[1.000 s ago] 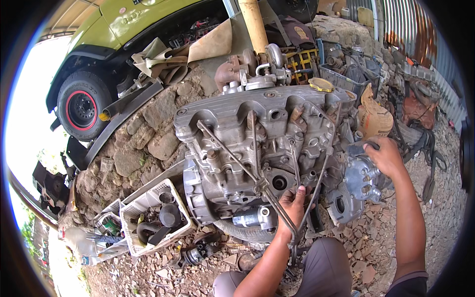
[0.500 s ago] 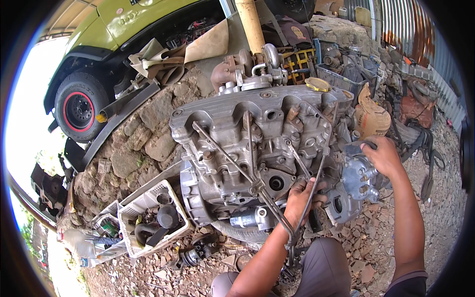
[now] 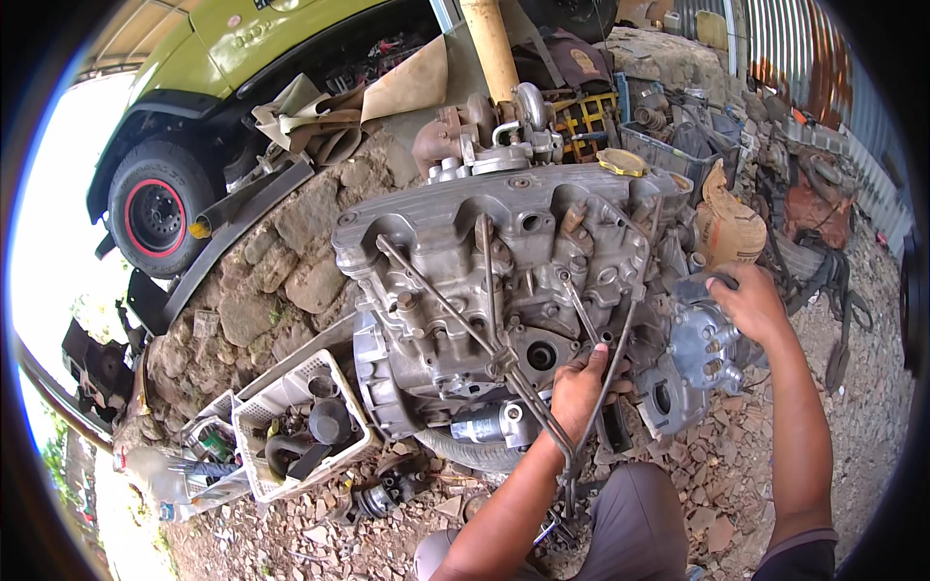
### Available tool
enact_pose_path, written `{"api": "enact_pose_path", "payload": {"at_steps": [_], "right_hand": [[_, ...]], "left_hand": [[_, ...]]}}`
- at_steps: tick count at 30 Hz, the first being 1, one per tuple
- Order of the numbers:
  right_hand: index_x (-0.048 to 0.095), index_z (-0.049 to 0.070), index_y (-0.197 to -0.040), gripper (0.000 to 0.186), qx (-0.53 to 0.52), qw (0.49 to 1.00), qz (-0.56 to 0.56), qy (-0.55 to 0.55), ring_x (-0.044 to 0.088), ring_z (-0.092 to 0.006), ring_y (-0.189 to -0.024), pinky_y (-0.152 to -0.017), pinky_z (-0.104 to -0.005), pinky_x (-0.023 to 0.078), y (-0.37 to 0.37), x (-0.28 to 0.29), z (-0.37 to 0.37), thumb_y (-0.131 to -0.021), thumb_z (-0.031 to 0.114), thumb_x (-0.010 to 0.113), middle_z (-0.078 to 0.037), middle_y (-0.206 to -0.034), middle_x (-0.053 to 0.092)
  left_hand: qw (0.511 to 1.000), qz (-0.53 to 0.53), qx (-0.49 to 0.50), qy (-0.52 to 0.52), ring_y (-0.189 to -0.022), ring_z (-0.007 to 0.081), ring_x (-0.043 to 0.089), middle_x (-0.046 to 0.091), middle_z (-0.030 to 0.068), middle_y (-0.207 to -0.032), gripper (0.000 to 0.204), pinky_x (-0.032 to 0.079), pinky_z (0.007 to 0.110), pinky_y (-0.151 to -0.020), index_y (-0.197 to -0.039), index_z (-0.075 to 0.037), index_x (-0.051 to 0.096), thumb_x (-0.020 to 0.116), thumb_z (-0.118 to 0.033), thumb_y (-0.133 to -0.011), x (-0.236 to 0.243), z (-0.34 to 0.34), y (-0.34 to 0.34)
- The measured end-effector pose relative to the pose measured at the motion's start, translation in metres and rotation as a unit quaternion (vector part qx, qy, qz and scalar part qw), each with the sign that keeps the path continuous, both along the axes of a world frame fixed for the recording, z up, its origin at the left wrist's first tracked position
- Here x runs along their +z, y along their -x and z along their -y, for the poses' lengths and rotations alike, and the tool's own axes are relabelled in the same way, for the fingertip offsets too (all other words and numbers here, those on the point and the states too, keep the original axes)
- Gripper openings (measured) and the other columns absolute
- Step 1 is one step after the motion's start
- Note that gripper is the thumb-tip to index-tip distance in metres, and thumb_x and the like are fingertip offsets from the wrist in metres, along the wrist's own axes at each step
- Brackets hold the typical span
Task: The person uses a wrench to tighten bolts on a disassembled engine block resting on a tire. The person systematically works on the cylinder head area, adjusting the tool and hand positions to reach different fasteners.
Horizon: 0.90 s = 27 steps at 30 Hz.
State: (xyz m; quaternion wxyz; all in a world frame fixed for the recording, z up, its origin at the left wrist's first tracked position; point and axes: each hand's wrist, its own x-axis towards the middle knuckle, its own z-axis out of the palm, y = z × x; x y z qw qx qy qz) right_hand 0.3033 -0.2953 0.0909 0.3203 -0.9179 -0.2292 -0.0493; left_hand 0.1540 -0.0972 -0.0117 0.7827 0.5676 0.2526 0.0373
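In front of me lies a large grey engine with several bent metal fuel pipes running down its near side. My left hand is closed round the lower end of a wrench, its thumb lying over the shank. The wrench's ring end sits on a fitting on the engine's side. To the right, my right hand is closed on a dark rounded part at the engine's end, just above a silver pump-like housing. Its fingertips are partly hidden.
White plastic baskets of parts stand at the left, by a stone wall. A turbocharger and yellow cap are at the engine's top. A paper sack stands behind my right hand. Broken tiles cover the ground.
My left hand has turned and shifted slightly up, its thumb now along the end of the wrench. The wrench has swung slightly left at its lower end. My right hand stays in place.
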Motion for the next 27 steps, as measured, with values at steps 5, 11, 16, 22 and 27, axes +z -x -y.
{"api": "enact_pose_path", "payload": {"at_steps": [5, 11, 16, 22, 27], "right_hand": [[0.067, -0.004, -0.103, 0.034, 0.002, 1.000, -0.016, 0.007, 0.067, -0.0357, -0.087, -0.081, -0.0393, 0.049, 0.001, 0.004, 0.000, -0.083, 0.024, 0.063, -0.023, -0.089, 0.068], [0.069, 0.002, -0.103, 0.033, -0.001, 1.000, -0.007, 0.008, 0.066, -0.0365, -0.089, -0.081, -0.0403, 0.049, 0.000, 0.000, -0.001, -0.082, 0.027, 0.064, -0.021, -0.090, 0.069], [0.069, 0.000, -0.102, 0.034, 0.000, 1.000, 0.004, 0.005, 0.066, -0.0359, -0.088, -0.081, -0.0396, 0.049, -0.002, 0.000, 0.002, -0.083, 0.027, 0.064, -0.021, -0.090, 0.069], [0.067, -0.004, -0.103, 0.034, 0.004, 1.000, -0.005, 0.002, 0.066, -0.0354, -0.086, -0.081, -0.0389, 0.049, 0.001, 0.002, 0.000, -0.083, 0.023, 0.063, -0.023, -0.090, 0.068], [0.067, -0.004, -0.104, 0.034, -0.010, 1.000, 0.003, 0.008, 0.066, -0.0357, -0.087, -0.082, -0.0394, 0.048, 0.000, -0.001, 0.001, -0.083, 0.023, 0.064, -0.023, -0.091, 0.068]], "left_hand": [[0.999, 0.016, 0.028, 0.027, -0.072, 0.0168, 0.069, 0.071, 0.0124, -0.096, 0.044, 0.053, 0.025, -0.059, -0.111, 0.003, 0.064, 0.053, -0.038, -0.099, 0.001, -0.011, 0.014], [0.998, -0.006, 0.049, -0.028, -0.068, 0.0161, 0.068, 0.071, 0.0085, -0.092, 0.042, 0.053, 0.025, -0.055, -0.101, 0.000, 0.066, 0.052, -0.040, -0.098, 0.002, -0.023, 0.024], [0.987, -0.022, 0.113, -0.109, -0.054, 0.0145, 0.063, 0.069, 0.0066, -0.077, 0.036, 0.048, 0.022, -0.044, -0.098, 0.000, 0.065, 0.059, -0.036, -0.096, 0.023, -0.061, 0.050], [0.922, 0.050, 0.205, -0.325, -0.055, 0.0148, 0.059, 0.060, 0.0055, -0.070, 0.037, 0.048, 0.028, -0.048, -0.091, -0.001, 0.058, 0.065, -0.037, -0.092, 0.039, -0.123, 0.034], [0.926, 0.116, 0.222, -0.283, -0.053, 0.0131, 0.057, 0.059, 0.0056, -0.072, 0.035, 0.045, 0.027, -0.044, -0.095, -0.003, 0.056, 0.062, -0.037, -0.094, 0.042, -0.114, 0.029]]}}
